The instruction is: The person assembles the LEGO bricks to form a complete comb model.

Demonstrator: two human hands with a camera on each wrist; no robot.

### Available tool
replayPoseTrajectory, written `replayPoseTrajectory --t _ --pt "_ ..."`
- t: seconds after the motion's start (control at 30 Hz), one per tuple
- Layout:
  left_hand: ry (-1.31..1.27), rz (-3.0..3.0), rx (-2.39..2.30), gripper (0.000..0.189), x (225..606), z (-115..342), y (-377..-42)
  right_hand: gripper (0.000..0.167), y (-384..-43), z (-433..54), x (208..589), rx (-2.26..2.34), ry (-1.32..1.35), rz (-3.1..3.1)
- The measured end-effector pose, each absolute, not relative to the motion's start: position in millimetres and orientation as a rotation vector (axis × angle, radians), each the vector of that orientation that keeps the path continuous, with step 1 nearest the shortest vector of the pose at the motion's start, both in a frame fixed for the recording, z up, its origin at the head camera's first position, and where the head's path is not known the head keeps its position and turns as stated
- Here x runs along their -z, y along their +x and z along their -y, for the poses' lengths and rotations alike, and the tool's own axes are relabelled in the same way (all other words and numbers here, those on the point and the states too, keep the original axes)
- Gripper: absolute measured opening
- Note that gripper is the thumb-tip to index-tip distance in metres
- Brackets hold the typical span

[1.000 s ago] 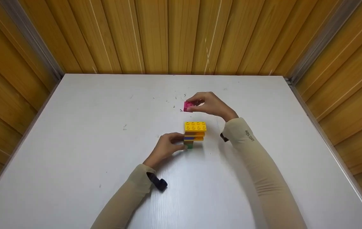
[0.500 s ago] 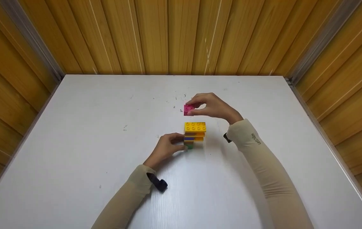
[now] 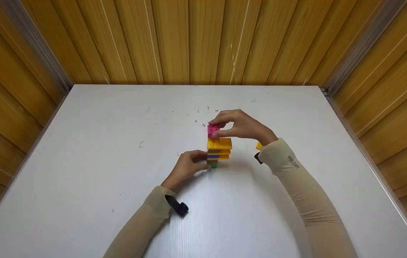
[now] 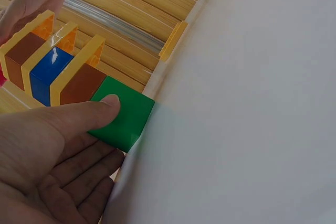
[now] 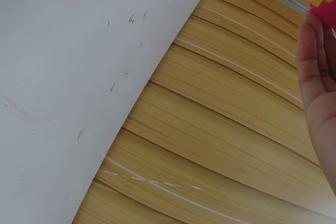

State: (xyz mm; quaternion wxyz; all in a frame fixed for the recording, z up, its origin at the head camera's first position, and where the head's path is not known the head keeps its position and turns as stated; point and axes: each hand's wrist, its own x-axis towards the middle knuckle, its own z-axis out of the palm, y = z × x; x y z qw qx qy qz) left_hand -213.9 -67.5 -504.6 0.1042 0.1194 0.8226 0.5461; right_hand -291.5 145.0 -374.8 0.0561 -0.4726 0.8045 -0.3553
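A tower of toy building bricks stands on the white table, with a green brick (image 4: pixel 126 111) at its base. Above that come brown bricks, a blue brick (image 4: pixel 47 74) and yellow plates that jut out to the right. My left hand (image 3: pixel 187 166) holds the tower low down, its thumb on the green brick. Between thumb and fingers my right hand (image 3: pixel 241 123) pinches a pink brick (image 3: pixel 212 131) at the left end of the top yellow plate (image 3: pixel 224 143). Whether the pink brick is pressed fully onto the studs I cannot tell. In the right wrist view only part of it shows.
Another yellow brick (image 3: pixel 258 146) lies on the white table (image 3: pixel 117 118), partly hidden by the right sleeve. Dark marks spot the tabletop behind the tower. Wood-patterned panels (image 3: pixel 203 43) wall the table at the back and sides.
My right hand has brought the pink brick down and toward the tower's top, from behind it. A yellow brick has come into sight beside the right wrist. The left hand has stayed in place.
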Motion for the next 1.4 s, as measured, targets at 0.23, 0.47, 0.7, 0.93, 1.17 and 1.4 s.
replayPoseTrajectory --t 0.23,0.47,0.7,0.93,1.17,1.4 --pt "0.341 -2.437 -1.603 0.039 505 67 -214 0.035 -285 -147 376 1.075 -1.435 -2.407" --pt "0.327 -2.44 -1.596 0.039 505 67 -215 0.033 -282 -149 380 1.075 -1.433 -2.398" --pt "0.354 -2.43 -1.62 0.039 506 68 -214 0.033 -280 -149 381 1.09 -1.466 -2.384" --pt "0.379 -2.435 -1.626 0.038 507 68 -215 0.032 -279 -149 384 1.084 -1.505 -2.368" --pt "0.365 -2.421 -1.63 0.037 507 68 -215 0.031 -276 -149 384 1.036 -1.48 -2.392" --pt "0.362 -2.42 -1.641 0.037 508 69 -215 0.029 -273 -147 385 1.046 -1.459 -2.404"
